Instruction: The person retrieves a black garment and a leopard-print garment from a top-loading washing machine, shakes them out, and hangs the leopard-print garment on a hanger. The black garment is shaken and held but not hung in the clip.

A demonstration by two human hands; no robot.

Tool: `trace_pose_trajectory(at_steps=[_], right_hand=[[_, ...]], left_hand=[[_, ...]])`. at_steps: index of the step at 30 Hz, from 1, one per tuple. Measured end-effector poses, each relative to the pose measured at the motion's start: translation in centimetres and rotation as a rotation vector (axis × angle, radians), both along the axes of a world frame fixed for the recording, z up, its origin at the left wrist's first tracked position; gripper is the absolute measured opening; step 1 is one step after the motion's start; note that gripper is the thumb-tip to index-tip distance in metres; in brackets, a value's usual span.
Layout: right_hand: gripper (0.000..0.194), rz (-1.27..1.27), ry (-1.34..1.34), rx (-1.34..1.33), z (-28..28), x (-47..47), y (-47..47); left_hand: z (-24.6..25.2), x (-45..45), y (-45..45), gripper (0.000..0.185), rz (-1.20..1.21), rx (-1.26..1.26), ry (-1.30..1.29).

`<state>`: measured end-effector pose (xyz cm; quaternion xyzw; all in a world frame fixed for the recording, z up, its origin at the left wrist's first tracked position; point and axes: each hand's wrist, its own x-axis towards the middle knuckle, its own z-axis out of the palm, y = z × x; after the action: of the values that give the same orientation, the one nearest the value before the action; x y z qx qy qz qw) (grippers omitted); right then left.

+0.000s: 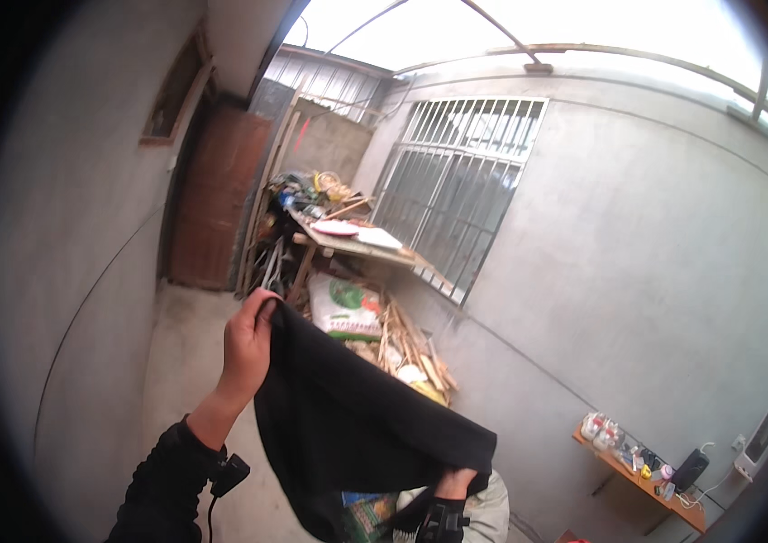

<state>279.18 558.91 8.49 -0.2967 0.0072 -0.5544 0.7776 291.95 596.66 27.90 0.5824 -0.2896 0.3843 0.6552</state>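
Note:
A piece of black cloth point(356, 414), perhaps a garment, is stretched between my two hands in the air before me. My left hand point(250, 339) grips its upper left corner, thumb on top. Lower down on the right, my right hand point(455, 483) holds the cloth near its other end, with the fingers partly hidden by the fabric. Both forearms wear dark sleeves, and a small black device point(230, 475) with a cable sits at the left wrist. Below the cloth show a printed bag point(371, 517) and a pale sack point(492, 509), both partly covered.
Firewood sticks point(418, 346) and a white printed sack point(344, 307) lie under a cluttered wooden table point(356, 248) by a barred window point(458, 183). A small shelf point(642, 480) with bottles and a black device juts from the right wall. A brown door point(217, 200) stands at back left.

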Motion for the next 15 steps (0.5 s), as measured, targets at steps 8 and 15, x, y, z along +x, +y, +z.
trace_pose_trajectory(at_steps=[8, 15], right_hand=[[0.046, -0.441, -0.032, -0.184, 12.6, -2.6, -6.3], [0.047, -0.833, 0.075, -0.399, 21.5, -8.9, -3.7]], left_hand=[[-0.2, 13.6, -3.8, 0.005, -0.021, 0.208, -0.173], [-2.6, 17.8, -15.5, 0.025, -0.509, 0.052, -0.202]])
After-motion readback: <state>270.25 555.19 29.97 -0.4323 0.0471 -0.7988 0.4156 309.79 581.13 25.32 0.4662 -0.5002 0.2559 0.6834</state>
